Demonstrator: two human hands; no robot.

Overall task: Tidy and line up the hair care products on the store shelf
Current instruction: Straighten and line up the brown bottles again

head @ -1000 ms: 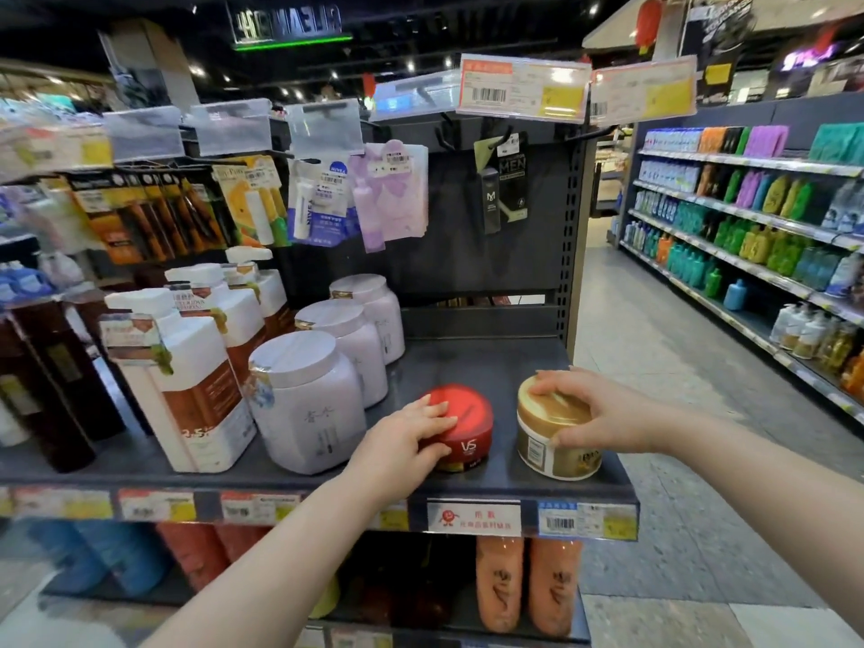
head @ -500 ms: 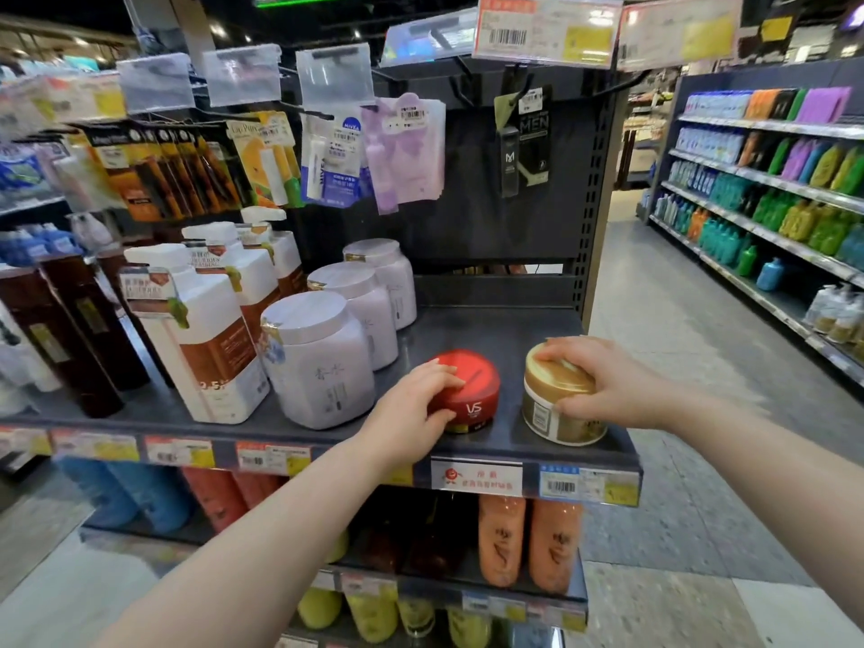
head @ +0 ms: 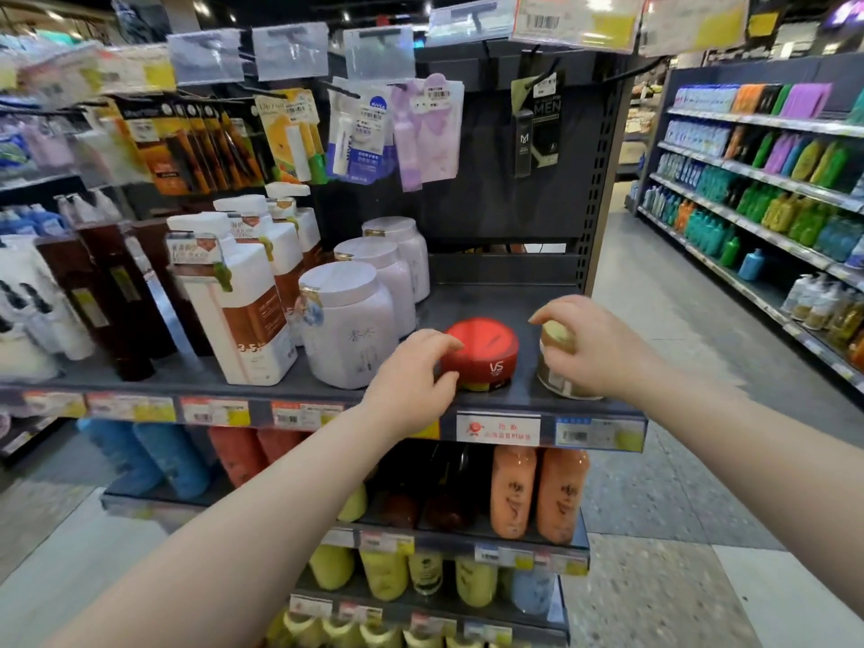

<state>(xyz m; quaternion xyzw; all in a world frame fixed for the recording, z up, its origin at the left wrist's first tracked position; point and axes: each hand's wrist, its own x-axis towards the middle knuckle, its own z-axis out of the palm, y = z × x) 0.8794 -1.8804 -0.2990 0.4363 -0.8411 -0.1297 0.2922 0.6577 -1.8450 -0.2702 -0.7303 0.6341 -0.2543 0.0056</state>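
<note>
While you are standing at the end of the shelf point(head: 537, 399), your left hand point(head: 411, 381) is curling around the near left side of the red tin point(head: 486, 350), fingers bent against its wall and thumb by its lower edge. Your right hand point(head: 594, 348) is cupping the gold jar point(head: 556, 362) from above and from the right, fingertips draped over its lid. Motion blur is softening both grips, so each is probably a light hold rather than a firm clamp. The two pots are sitting side by side near the front lip, apart from each other, the tin just right of the white tub point(head: 348, 327). Both are round, so neither has a long axis to square; the line to match is running left to right along the lip, and each hand is already the nearer one for its own pot.
</note>
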